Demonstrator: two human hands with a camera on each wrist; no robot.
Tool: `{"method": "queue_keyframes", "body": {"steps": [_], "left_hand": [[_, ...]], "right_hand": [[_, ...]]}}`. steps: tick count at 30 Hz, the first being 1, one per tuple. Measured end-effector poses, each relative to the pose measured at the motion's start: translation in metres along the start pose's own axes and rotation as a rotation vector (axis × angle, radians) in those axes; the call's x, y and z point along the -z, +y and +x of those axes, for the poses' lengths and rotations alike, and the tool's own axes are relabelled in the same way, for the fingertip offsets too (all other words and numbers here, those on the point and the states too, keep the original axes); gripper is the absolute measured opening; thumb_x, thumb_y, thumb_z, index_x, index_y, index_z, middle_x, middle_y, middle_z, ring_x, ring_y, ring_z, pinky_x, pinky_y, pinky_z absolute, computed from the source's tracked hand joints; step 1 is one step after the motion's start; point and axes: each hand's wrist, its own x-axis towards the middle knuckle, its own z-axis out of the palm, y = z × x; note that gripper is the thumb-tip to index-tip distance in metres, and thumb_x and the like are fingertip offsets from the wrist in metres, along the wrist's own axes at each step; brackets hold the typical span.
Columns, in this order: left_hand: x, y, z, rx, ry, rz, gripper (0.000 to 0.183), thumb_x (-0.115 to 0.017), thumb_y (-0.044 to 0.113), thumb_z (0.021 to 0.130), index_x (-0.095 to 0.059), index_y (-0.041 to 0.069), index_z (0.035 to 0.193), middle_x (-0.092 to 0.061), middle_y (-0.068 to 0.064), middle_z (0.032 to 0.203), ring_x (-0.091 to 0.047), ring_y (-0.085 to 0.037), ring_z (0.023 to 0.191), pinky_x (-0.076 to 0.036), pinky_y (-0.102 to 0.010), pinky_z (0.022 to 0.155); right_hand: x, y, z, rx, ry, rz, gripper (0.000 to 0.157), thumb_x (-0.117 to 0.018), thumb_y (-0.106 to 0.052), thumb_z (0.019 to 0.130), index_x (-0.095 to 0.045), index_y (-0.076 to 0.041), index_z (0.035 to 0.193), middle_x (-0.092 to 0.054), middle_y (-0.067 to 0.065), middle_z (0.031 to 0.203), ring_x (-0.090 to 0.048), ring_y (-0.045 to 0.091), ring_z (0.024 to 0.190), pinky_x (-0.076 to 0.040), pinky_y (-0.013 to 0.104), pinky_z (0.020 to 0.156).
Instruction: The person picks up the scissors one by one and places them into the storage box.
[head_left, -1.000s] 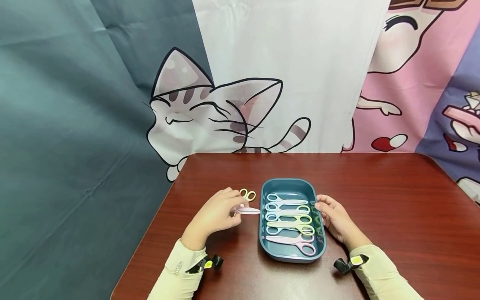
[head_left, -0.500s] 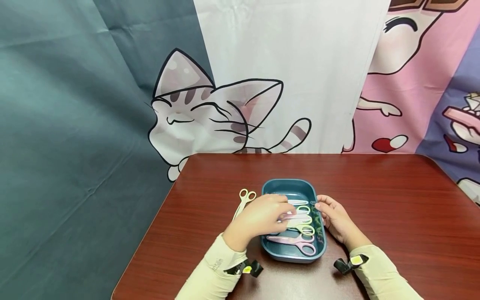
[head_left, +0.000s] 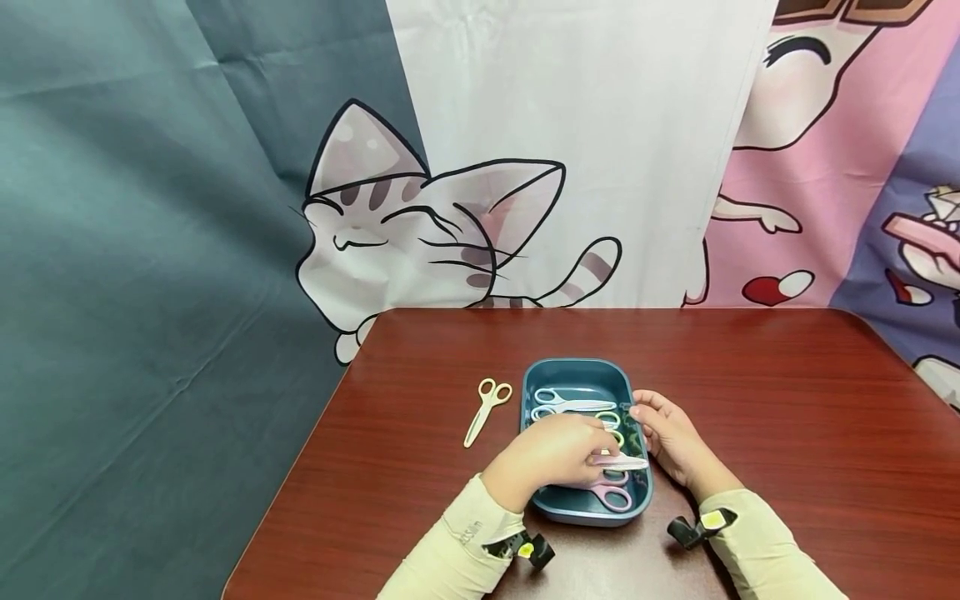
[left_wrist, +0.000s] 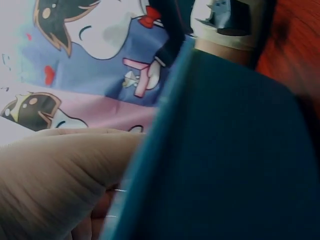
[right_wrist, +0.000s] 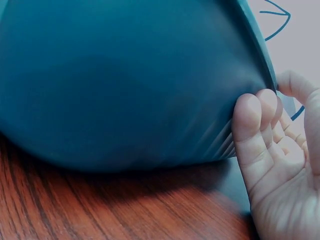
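In the head view my left hand (head_left: 558, 454) is over the near half of a blue plastic tray (head_left: 581, 372). It grips a pair of pale pink scissors (head_left: 628, 462), whose blades point right while the fingers hide the handles. Under and around it lie several scissors, among them a light blue pair (head_left: 588, 406) at the back and a pink pair (head_left: 615, 498) at the front. My right hand (head_left: 678, 437) holds the tray's right rim. The right wrist view has its fingertips (right_wrist: 247, 112) against the outer wall, thumb up at the rim.
Left of the tray, a pale yellow pair of scissors (head_left: 486, 412) lies on the reddish-brown table (head_left: 787, 400). Behind the table hangs a cartoon-printed cloth (head_left: 645, 150). The tray's blue wall (left_wrist: 235, 140) blocks much of the left wrist view.
My left hand has carried the pink scissors rightward from the table over the tray, then toward its near end. The yellow scissors are now uncovered. The right hand and tray have stayed put.
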Motion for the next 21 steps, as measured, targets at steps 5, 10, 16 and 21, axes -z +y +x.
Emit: {"method": "queue_keyframes", "body": {"steps": [5, 10, 16, 21], "left_hand": [[-0.007, 0.001, 0.001, -0.018, -0.008, 0.0, 0.018, -0.079, 0.022, 0.082, -0.074, 0.027, 0.099, -0.055, 0.016, 0.082, -0.048, 0.004, 0.071, -0.038, -0.012, 0.062], [-0.007, 0.002, -0.004, -0.025, 0.044, 0.032, 0.02, -0.081, 0.027, 0.079, -0.073, 0.028, 0.098, -0.054, 0.016, 0.083, -0.048, 0.004, 0.071, -0.039, -0.011, 0.063], [-0.005, 0.004, -0.008, 0.009, 0.072, 0.058, 0.02, -0.081, 0.031, 0.079, -0.075, 0.029, 0.097, -0.057, 0.017, 0.085, -0.051, 0.002, 0.073, -0.044, -0.014, 0.065], [-0.011, 0.003, -0.008, 0.065, 0.024, 0.081, 0.014, -0.081, 0.029, 0.078, -0.074, 0.028, 0.091, -0.055, 0.015, 0.079, -0.051, -0.001, 0.068, -0.042, -0.018, 0.058]], "right_hand": [[-0.001, 0.001, 0.0, 0.01, 0.0, 0.002, 0.014, -0.045, 0.001, 0.104, -0.052, -0.007, 0.113, -0.068, -0.003, 0.087, -0.068, 0.007, 0.072, -0.057, 0.022, 0.06], [-0.001, 0.002, 0.001, 0.0, -0.001, -0.012, 0.014, -0.044, 0.001, 0.104, -0.05, -0.007, 0.114, -0.067, -0.003, 0.086, -0.067, 0.006, 0.069, -0.056, 0.021, 0.057], [0.0, 0.001, 0.002, -0.002, 0.003, -0.019, 0.013, -0.045, 0.0, 0.104, -0.049, -0.006, 0.114, -0.067, -0.004, 0.086, -0.066, 0.006, 0.069, -0.056, 0.021, 0.058], [0.001, 0.0, 0.001, -0.004, 0.01, -0.011, 0.013, -0.046, 0.0, 0.104, -0.05, -0.006, 0.114, -0.067, -0.003, 0.086, -0.066, 0.006, 0.069, -0.056, 0.021, 0.058]]}}
